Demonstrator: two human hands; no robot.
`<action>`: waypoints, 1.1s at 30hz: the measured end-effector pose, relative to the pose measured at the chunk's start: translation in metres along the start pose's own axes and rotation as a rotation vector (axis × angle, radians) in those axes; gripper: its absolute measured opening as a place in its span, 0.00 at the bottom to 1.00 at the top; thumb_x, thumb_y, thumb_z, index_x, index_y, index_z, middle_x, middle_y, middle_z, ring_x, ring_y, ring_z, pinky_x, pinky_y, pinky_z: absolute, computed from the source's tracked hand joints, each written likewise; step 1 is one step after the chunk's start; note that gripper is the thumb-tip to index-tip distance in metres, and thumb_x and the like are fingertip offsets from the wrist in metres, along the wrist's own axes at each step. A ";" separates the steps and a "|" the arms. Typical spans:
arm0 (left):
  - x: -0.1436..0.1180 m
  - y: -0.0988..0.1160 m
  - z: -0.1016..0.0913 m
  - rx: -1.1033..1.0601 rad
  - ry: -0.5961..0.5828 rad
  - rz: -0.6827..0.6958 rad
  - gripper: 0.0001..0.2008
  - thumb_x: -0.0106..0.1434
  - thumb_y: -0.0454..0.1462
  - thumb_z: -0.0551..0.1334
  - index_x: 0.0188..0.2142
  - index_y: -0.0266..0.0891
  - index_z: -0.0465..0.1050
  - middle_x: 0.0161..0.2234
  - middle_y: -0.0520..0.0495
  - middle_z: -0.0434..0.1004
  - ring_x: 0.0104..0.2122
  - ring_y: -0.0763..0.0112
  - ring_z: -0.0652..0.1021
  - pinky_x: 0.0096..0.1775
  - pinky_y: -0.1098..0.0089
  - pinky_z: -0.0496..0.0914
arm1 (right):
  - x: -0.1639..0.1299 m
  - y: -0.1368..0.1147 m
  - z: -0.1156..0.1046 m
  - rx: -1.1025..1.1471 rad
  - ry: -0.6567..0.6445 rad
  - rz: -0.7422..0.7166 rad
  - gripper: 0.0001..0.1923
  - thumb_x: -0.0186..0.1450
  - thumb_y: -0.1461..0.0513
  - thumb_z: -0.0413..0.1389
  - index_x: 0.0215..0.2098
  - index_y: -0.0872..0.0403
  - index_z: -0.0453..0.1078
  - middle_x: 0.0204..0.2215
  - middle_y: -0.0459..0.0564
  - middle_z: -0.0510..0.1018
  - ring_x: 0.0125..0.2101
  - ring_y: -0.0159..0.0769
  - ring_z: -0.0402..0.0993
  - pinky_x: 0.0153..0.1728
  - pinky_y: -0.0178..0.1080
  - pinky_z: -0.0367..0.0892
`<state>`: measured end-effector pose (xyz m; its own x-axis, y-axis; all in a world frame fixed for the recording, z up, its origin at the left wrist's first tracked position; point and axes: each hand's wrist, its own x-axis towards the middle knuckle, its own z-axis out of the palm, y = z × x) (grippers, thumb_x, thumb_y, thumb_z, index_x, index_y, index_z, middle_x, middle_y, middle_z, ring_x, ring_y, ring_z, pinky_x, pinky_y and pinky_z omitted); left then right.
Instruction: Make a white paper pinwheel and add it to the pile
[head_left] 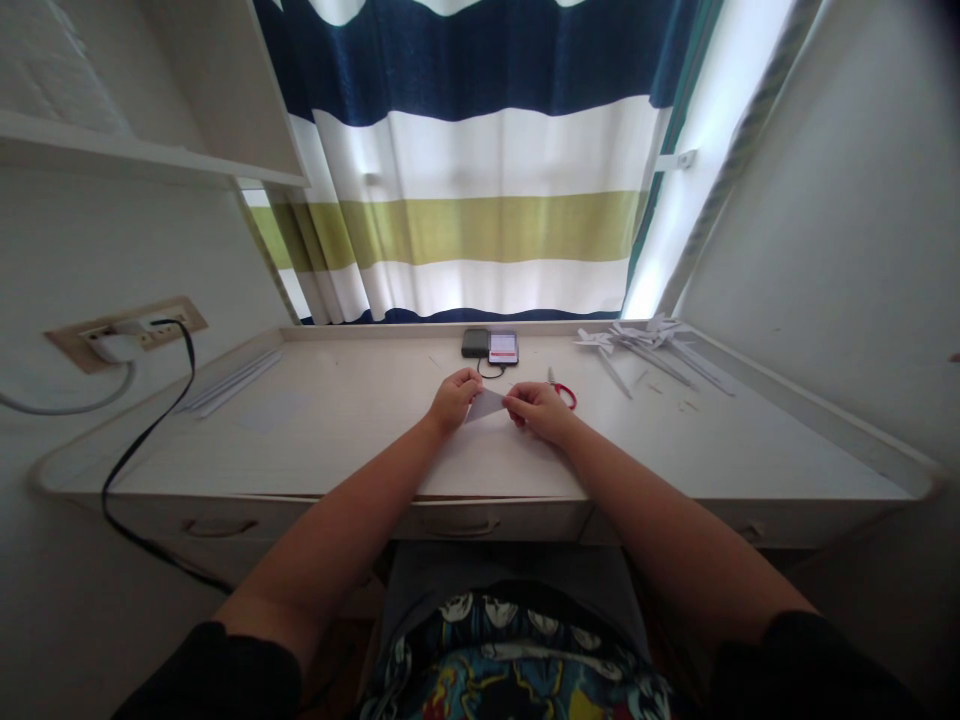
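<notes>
A small folded piece of white paper (486,405) is pinched between both hands just above the middle of the pale desk (337,440). My left hand (452,398) grips its left edge with thumb and fingers. My right hand (538,410) grips its right edge. Red-handled scissors (564,392) lie on the desk right behind my right hand, partly hidden by it.
A phone with a lit screen (502,347) rests on a dark power bank (475,342) at the back of the desk. Folded paper pieces and strips (649,345) lie at the back right, paper strips (232,380) at the left. A black cable (150,430) hangs from a wall socket (127,332).
</notes>
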<state>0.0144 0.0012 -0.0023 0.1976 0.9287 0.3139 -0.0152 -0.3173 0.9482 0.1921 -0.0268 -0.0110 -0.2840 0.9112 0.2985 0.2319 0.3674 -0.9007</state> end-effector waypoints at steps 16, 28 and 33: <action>-0.004 0.003 -0.004 0.074 -0.035 0.061 0.11 0.53 0.42 0.63 0.27 0.36 0.68 0.22 0.54 0.67 0.22 0.76 0.66 0.25 0.74 0.60 | -0.001 0.001 -0.004 0.036 -0.012 0.004 0.15 0.58 0.54 0.56 0.22 0.57 0.69 0.16 0.45 0.72 0.16 0.27 0.65 0.19 0.31 0.61; -0.003 0.004 -0.005 0.171 -0.083 0.072 0.12 0.55 0.44 0.62 0.28 0.37 0.68 0.22 0.53 0.67 0.21 0.76 0.66 0.24 0.74 0.59 | -0.002 0.003 -0.005 0.043 -0.137 0.004 0.18 0.60 0.51 0.52 0.23 0.57 0.69 0.12 0.41 0.64 0.13 0.26 0.58 0.15 0.30 0.52; -0.009 0.005 0.002 0.226 -0.180 0.105 0.10 0.55 0.42 0.62 0.27 0.36 0.70 0.22 0.53 0.68 0.23 0.75 0.66 0.26 0.74 0.60 | -0.004 0.000 0.000 0.025 -0.134 -0.007 0.18 0.60 0.49 0.53 0.24 0.56 0.66 0.17 0.42 0.66 0.17 0.27 0.62 0.18 0.30 0.58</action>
<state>0.0144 -0.0089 0.0001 0.3776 0.8457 0.3771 0.1692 -0.4634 0.8698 0.1933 -0.0301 -0.0118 -0.4071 0.8752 0.2612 0.2068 0.3669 -0.9070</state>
